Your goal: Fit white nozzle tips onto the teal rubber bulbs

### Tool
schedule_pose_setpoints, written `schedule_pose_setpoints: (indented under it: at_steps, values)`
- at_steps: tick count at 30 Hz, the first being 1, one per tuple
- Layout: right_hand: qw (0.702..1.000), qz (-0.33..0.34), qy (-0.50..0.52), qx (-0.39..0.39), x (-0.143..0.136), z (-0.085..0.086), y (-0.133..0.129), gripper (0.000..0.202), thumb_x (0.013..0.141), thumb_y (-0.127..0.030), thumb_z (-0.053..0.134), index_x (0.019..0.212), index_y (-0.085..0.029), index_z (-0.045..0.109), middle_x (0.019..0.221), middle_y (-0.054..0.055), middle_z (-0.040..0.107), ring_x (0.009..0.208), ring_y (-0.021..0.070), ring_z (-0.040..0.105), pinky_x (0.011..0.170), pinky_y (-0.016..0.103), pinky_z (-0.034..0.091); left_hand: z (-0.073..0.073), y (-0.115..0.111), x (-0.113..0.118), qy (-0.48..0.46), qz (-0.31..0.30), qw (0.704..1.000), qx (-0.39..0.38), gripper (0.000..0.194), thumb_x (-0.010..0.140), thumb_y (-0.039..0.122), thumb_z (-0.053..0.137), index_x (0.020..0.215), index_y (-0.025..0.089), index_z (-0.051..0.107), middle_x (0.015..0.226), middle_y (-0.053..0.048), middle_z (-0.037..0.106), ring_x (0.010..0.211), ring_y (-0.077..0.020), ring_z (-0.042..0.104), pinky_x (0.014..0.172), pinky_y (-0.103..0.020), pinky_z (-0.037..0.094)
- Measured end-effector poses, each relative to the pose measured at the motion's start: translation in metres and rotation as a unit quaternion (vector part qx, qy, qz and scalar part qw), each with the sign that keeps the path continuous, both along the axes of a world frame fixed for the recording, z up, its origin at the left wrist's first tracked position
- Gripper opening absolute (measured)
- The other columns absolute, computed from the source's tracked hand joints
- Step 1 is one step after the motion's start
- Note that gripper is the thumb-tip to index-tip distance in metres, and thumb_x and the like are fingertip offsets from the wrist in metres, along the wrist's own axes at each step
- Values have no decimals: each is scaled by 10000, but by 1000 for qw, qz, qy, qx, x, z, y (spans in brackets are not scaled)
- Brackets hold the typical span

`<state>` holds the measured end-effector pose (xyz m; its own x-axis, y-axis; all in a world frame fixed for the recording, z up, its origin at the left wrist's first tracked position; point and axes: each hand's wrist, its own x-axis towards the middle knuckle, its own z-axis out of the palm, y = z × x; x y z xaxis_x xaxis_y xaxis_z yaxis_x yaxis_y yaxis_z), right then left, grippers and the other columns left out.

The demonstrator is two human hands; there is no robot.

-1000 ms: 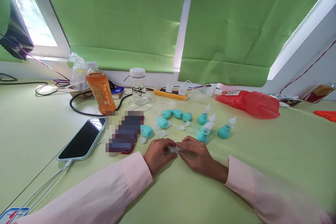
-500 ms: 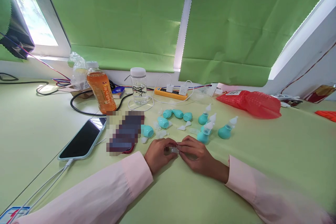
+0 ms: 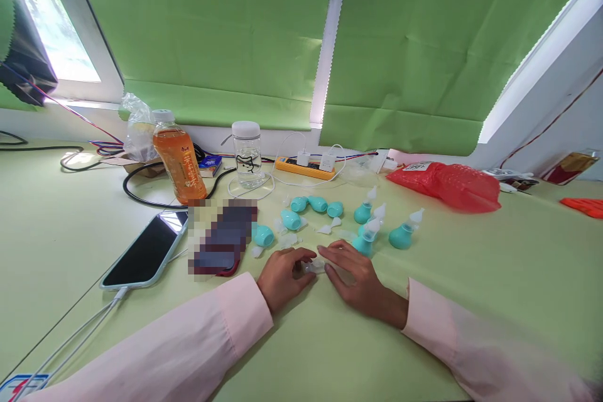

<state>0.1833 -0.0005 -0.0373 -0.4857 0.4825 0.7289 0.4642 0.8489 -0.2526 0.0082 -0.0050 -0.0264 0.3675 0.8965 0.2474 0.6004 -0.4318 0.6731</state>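
Observation:
My left hand (image 3: 282, 275) and my right hand (image 3: 354, 273) rest on the light green table (image 3: 330, 339), fingertips meeting over a small clear plastic piece (image 3: 313, 266). Both hands pinch that piece between thumb and fingers. Just beyond the hands lie several teal rubber bulbs (image 3: 308, 204) and loose clear nozzle tips (image 3: 330, 227). To the right stand three assembled bulbs with clear tips (image 3: 402, 232), the nearest one (image 3: 364, 242) almost touching my right hand.
A phone (image 3: 146, 251) on a white cable lies at the left, beside a blurred dark object (image 3: 221, 245). Behind stand an orange drink bottle (image 3: 178, 157), a clear jar (image 3: 247, 154), a yellow power strip (image 3: 306, 168) and a red plastic bag (image 3: 447, 183).
My hands stay almost in place over the clear piece. The right hand's fingers have spread a little flatter on the table. The view has shifted slightly.

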Motion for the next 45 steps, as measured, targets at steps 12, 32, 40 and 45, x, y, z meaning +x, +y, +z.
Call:
schedule_pose_setpoints:
  at_steps: [12, 32, 40, 45]
  values:
    - [912, -220, -337, 74, -6, 6, 16, 556, 688, -10, 416, 1242, -48, 385, 1321, 206, 326, 1246, 328, 224, 954, 517, 293, -11, -1, 2, 15, -55, 996, 73, 241, 673, 135, 517, 875, 170, 645, 838, -68, 635, 766, -172, 582, 691, -260, 458]
    - [852, -315, -417, -13, -18, 14, 23, 675, 698, 11, 406, 1317, -225, 279, 1239, 199, 426, 912, 334, 522, 615, 425, 462, -8, -2, 1, 54, -40, 996, 63, 234, 671, 168, 561, 898, 177, 619, 835, -49, 632, 754, -173, 571, 684, -262, 443]
    - [859, -296, -416, -29, -23, 16, 24, 674, 670, 60, 342, 1294, -192, 312, 1233, 168, 424, 1029, 333, 457, 619, 362, 498, -9, -2, 1, 53, -42, 995, 71, 223, 678, 170, 555, 894, 178, 613, 823, -49, 625, 757, -178, 571, 679, -272, 448]
    - [905, -241, -349, -38, -20, 18, 25, 674, 644, 75, 335, 1281, -142, 313, 1176, 160, 456, 1006, 301, 464, 679, 382, 508, -9, -1, 0, 43, -29, 996, 66, 254, 672, 149, 548, 920, 188, 589, 853, -44, 621, 782, -185, 567, 683, -282, 448]
